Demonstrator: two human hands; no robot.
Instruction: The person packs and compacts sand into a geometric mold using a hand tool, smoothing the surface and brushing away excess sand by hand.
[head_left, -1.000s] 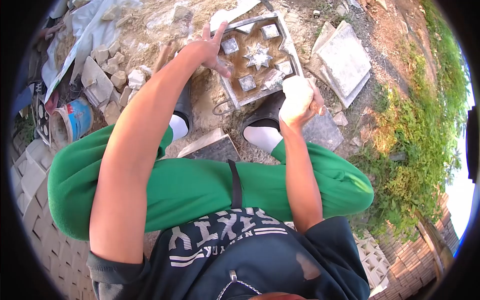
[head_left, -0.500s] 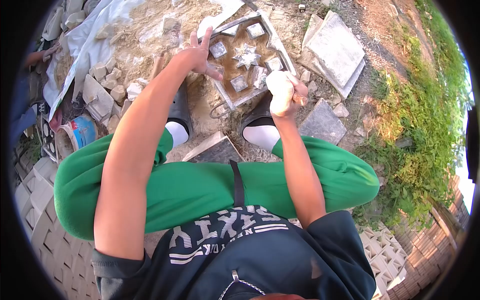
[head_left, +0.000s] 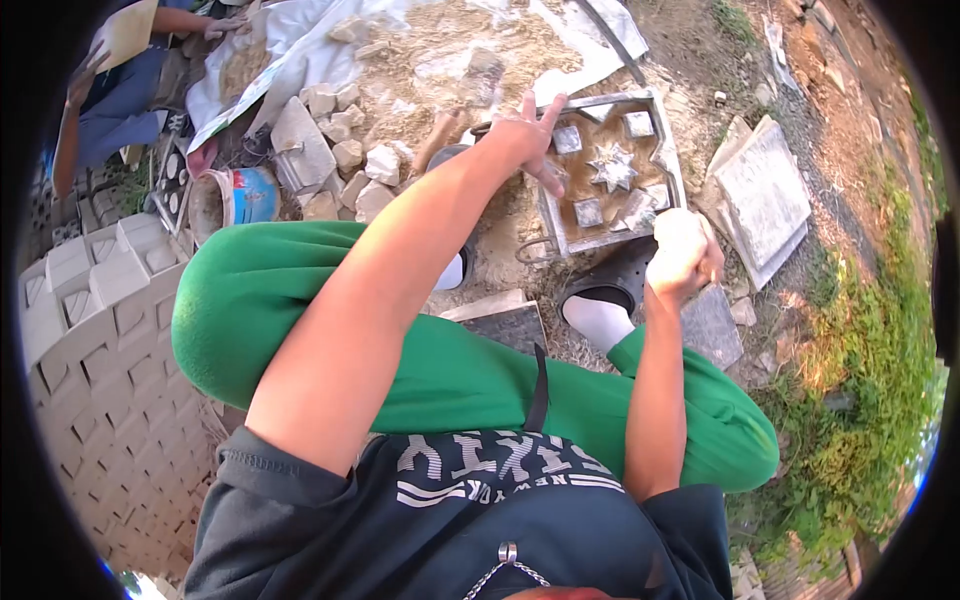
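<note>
Grey frame point(head_left: 600, 240): L hand point(head_left: 526, 139) splayed at edge; R hand point(head_left: 684, 250) fisted, contents, if any, hidden.

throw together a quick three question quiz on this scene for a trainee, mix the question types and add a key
1. True or false: the right hand is closed, while the left hand has its fingers spread.

2. What shape sits in the middle of the frame?

3. As pictured, where is the bucket?
a) inside the frame
b) to the left of the frame
c) to the right of the frame

Key:
1. True
2. A star
3. b
</note>
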